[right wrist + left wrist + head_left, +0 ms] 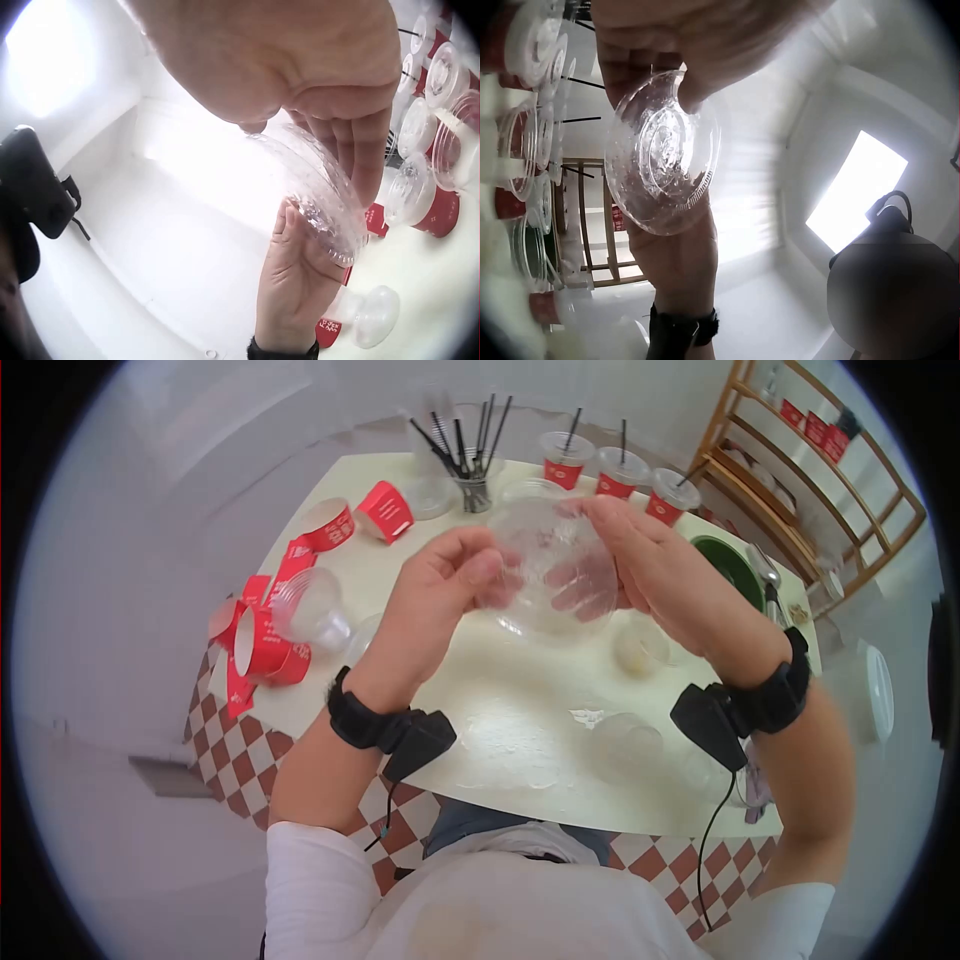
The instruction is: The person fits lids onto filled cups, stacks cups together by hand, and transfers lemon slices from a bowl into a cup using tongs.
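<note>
A clear round plastic lid (pixel 553 585) is held up above the table between both hands. In the left wrist view the lid (pixel 664 154) shows raised rings and wet-looking drops. My left hand (pixel 440 590) pinches its left edge, thumb on the near face and fingers behind. On the opposite side my right hand (pixel 660 565) grips the rim, its fingers showing through the plastic. From the right wrist view the lid (pixel 322 195) appears nearly edge-on, with what looks like two layers.
Red-sleeved cups with straws (pixel 617 470) stand at the back, beside a cup of black straws (pixel 475 490). Red cup sleeves (pixel 265 645) and a clear cup (pixel 312 610) lie left. A green bowl (pixel 728 572) sits right. Wet patches mark the white table (pixel 490 710).
</note>
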Demonstrator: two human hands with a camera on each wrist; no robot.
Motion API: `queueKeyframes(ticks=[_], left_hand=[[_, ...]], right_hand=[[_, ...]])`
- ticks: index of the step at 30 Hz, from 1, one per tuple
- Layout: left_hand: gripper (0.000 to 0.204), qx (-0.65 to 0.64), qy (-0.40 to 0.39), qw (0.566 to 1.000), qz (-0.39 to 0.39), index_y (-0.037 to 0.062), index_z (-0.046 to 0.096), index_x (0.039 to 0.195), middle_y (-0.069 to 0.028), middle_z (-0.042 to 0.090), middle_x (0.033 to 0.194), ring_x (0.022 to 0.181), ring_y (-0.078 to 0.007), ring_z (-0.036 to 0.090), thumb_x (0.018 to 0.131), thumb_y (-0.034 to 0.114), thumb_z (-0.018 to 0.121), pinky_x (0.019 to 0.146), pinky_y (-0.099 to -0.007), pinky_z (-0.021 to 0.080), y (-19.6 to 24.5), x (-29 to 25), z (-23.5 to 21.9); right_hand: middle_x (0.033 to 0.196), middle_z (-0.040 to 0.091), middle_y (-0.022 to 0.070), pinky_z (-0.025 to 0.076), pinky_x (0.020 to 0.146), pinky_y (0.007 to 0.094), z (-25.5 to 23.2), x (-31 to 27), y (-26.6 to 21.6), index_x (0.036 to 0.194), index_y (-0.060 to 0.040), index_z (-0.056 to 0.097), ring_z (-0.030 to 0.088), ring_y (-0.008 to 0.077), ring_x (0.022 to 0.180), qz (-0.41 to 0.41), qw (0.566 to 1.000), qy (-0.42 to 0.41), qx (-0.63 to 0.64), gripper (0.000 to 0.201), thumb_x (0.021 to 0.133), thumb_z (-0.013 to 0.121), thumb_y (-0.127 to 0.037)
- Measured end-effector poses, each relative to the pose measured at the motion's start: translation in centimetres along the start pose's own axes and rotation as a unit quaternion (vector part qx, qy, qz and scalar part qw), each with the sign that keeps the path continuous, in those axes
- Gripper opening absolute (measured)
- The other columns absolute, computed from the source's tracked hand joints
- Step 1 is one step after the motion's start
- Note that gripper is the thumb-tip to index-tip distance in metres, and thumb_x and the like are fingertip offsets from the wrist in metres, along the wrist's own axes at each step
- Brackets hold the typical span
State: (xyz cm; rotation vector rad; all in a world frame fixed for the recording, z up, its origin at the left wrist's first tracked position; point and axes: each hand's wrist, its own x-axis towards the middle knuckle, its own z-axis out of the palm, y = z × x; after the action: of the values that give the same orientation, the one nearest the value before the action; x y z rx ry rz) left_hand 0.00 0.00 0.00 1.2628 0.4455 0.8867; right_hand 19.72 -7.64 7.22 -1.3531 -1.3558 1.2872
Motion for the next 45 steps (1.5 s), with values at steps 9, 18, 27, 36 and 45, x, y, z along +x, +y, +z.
queueKeyframes(ticks=[9, 18, 27, 36, 45], left_hand=[[0.039, 0.06, 0.405, 0.911, 0.053, 0.0032, 0.039, 0.125, -0.007, 0.06, 0.1, 0.08, -0.0112, 0.057, 0.089, 0.007, 0.055, 0.066, -0.021, 0.047, -2.9, -12.8, -10.4], [0.044, 0.088, 0.344, 0.934, -0.023, -0.0036, 0.037, 0.13, -0.013, 0.048, 0.122, 0.099, -0.0155, 0.057, 0.089, 0.004, 0.052, 0.083, -0.0251, 0.046, -6.4, -10.6, -9.5], [0.065, 0.395, 0.246, 0.885, 0.004, -0.0074, 0.024, 0.135, -0.022, 0.015, 0.147, 0.137, -0.0313, 0.018, 0.086, 0.017, 0.059, 0.11, -0.0369, 0.018, -8.1, -12.5, -9.3], [0.068, 0.359, 0.197, 0.912, -0.021, -0.0011, 0.016, 0.141, -0.0153, 0.017, 0.148, 0.137, -0.0245, 0.018, 0.086, 0.006, 0.054, 0.112, -0.0381, 0.016, -8.0, -12.1, -9.0], [0.052, 0.543, 0.031, 0.822, 0.169, -0.0025, 0.04, 0.123, -0.021, 0.031, 0.14, 0.131, -0.0363, 0.028, 0.078, 0.01, 0.064, 0.105, -0.041, 0.03, -4.6, -9.9, -5.2]], right_hand=[[0.107, 0.059, 0.0171, 0.045, 0.082, 0.0346, 0.1, 1.4, 2.3, 0.132, -0.0035, 0.038, 0.057, 0.0252, 0.095, -0.044, 0.946, -0.008, -0.32, 0.055, 0.091, 0.051, -0.037], [0.095, 0.061, 0.0122, 0.048, 0.075, 0.0384, 1.3, 5.7, 4.3, 0.104, -0.0036, 0.056, 0.059, 0.0299, 0.092, -0.204, 0.756, 0.009, -0.622, 0.027, 0.082, 0.061, -0.017], [0.105, 0.058, 0.0203, 0.052, 0.074, 0.0347, 4.8, 9.9, 8.2, 0.115, 0.0008, 0.048, 0.058, 0.0296, 0.097, -0.192, 0.637, 0.019, -0.747, 0.044, 0.077, 0.064, -0.013], [0.105, 0.057, 0.0251, 0.054, 0.068, 0.036, 4.1, 9.9, 7.7, 0.114, 0.0052, 0.046, 0.063, 0.0306, 0.088, -0.183, 0.628, -0.033, -0.755, 0.034, 0.081, 0.049, -0.003], [0.079, 0.062, 0.0158, 0.051, 0.058, 0.0372, 4.1, 10.1, 6.5, 0.097, -0.0002, 0.051, 0.063, 0.0294, 0.07, -0.208, 0.634, -0.053, -0.743, 0.017, 0.08, 0.051, -0.005]])
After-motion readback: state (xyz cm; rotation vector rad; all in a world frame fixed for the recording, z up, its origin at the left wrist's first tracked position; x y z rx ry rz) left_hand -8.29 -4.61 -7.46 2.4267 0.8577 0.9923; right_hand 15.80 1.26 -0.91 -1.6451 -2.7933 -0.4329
